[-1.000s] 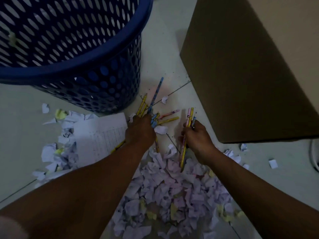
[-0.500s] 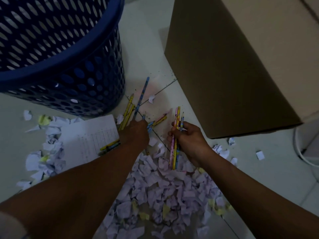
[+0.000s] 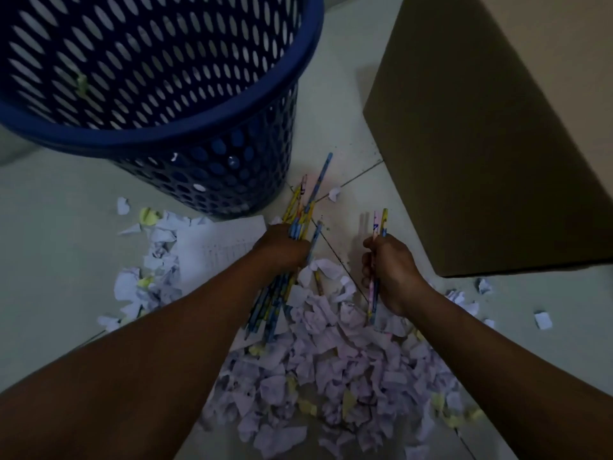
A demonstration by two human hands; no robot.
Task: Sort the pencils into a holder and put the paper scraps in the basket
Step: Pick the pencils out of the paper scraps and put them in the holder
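Pencils (image 3: 300, 210) are clenched as a bundle in the left hand (image 3: 282, 249), their middles hidden under it. A smaller bunch (image 3: 379, 224), perhaps two or three, is clenched in the right hand (image 3: 393, 273). Paper scraps (image 3: 331, 376) are heaped on the floor (image 3: 49, 210) between the forearms. A strip of floor is left open between basket (image 3: 212, 175) and cardboard box (image 3: 481, 144).

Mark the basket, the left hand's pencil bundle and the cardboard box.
basket (image 3: 149, 138), head view, front rim.
pencil bundle (image 3: 300, 215), head view, shafts sticking out above the left hand (image 3: 282, 249).
cardboard box (image 3: 481, 144), head view, shaded side face.
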